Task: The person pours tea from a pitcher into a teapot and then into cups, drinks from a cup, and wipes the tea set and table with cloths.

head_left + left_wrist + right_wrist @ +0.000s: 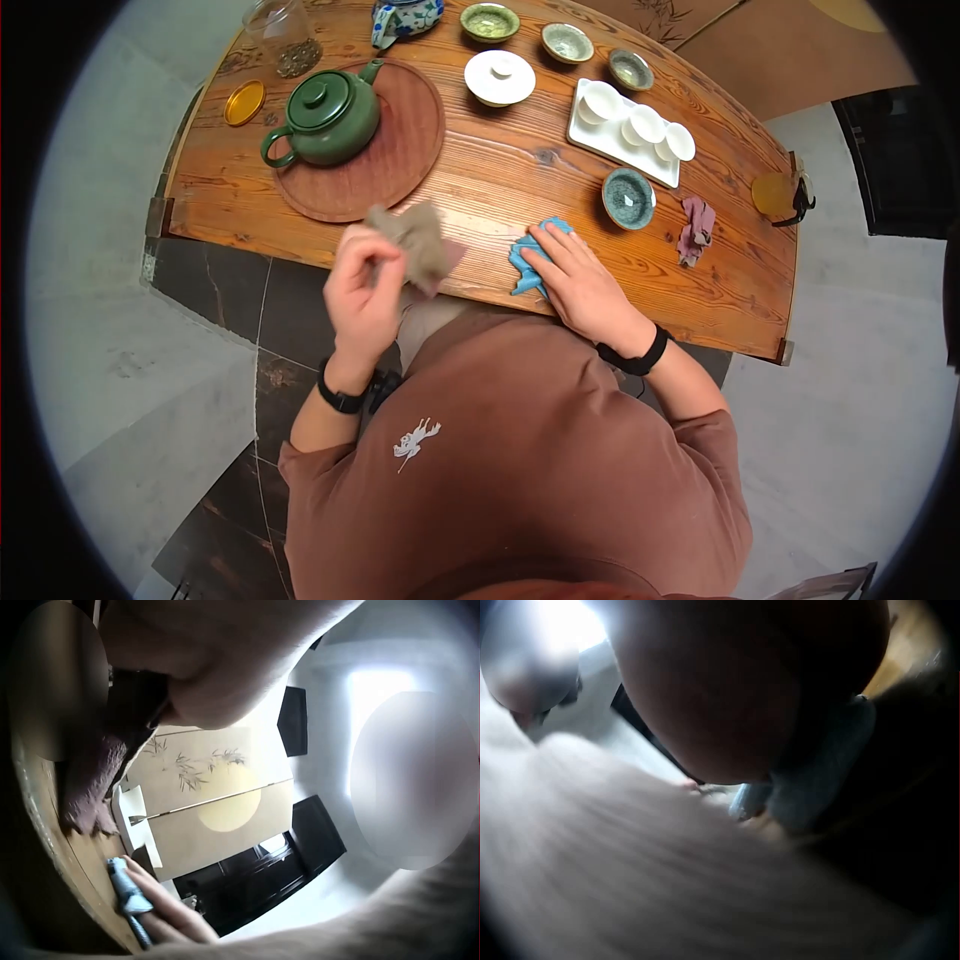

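Observation:
In the head view the left hand (pixel 366 290) pinches a grey-brown cloth (pixel 420 243) with a pinkish edge, raised over the table's near edge beside the round wooden tray (pixel 415 140). The cloth is blurred. The right hand (pixel 588 285) lies with extended fingers on a blue cloth (pixel 527 268) at the near edge, pressing it flat to the wood. In the left wrist view the hanging cloth (pixel 96 784) and the blue cloth (pixel 129 889) under the right fingers (pixel 169 911) show. The right wrist view is dark and blurred, with part of the blue cloth (pixel 817 765).
A green teapot (pixel 335 125) stands on the round tray. Beyond are a lidded white bowl (pixel 500 80), several small bowls and a white tray (pixel 622 150) with cups. A dark teal bowl (pixel 628 200), a pink cloth (pixel 696 230) and a glass pitcher (pixel 775 195) are at the right.

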The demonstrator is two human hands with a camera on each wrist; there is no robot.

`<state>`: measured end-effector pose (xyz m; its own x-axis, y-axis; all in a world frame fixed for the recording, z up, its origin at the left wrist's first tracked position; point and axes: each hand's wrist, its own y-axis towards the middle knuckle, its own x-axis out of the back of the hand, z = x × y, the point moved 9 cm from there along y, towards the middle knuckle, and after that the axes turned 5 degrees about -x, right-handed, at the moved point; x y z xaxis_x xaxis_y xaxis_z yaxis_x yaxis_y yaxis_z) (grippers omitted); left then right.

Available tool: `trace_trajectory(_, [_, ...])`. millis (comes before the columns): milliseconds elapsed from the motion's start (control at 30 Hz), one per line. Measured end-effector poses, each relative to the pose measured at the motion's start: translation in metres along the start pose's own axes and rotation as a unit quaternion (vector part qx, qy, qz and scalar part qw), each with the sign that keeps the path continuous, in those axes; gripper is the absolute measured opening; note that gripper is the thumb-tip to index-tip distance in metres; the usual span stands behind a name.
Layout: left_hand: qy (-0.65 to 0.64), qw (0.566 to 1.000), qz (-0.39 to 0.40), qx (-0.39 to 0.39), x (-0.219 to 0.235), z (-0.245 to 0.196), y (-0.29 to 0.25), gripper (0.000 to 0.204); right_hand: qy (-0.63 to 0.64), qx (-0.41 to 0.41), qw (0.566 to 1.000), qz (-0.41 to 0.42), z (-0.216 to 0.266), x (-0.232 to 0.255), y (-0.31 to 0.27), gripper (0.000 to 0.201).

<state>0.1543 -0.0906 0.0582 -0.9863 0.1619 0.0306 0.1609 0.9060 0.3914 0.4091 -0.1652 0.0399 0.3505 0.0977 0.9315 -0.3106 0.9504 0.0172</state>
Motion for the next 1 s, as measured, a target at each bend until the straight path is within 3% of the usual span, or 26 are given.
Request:
trace_trajectory(67, [-0.154,0.979,-0.129,0.036,0.031,0.003,-0.019,0.016,0.011,0.011,1.000,0.000,0.002,-0.006,0.018,0.049])
trace_trajectory(133, [-0.228,0.954,-0.189,0.050,0.054,0.002,-0.030,0.015,-0.010,-0.031,0.998,-0.049,-0.003,-0.004,0.041,0.047])
trace_trajectory(233, [-0.266,0.942,-0.202,0.039,0.068,-0.014,-0.035,0.015,-0.032,-0.078,0.987,-0.137,-0.021,-0.008,0.077,0.043])
trace_trajectory(367, [-0.268,0.948,-0.168,0.026,0.084,-0.010,-0.046,0.015,-0.032,-0.085,0.983,-0.158,-0.032,-0.017,0.131,0.043])
trace_trajectory(467, [-0.274,0.947,-0.162,0.037,0.087,-0.009,-0.048,0.015,-0.039,-0.066,0.987,-0.144,-0.017,-0.024,0.148,0.045])
trace_trajectory(633, [-0.266,0.947,-0.177,0.034,0.101,-0.009,-0.053,0.015,-0.001,0.011,0.998,-0.060,0.031,-0.031,0.122,0.046])
trace_trajectory(867, [-0.221,0.923,-0.312,-0.050,0.139,-0.022,-0.066,0.016,0.038,0.170,0.981,0.089,0.104,-0.052,0.092,0.048])
trace_trajectory(1000, [-0.202,0.914,-0.348,-0.057,0.150,-0.030,-0.069,0.020,0.082,0.243,0.962,0.095,0.140,-0.066,0.117,0.044])
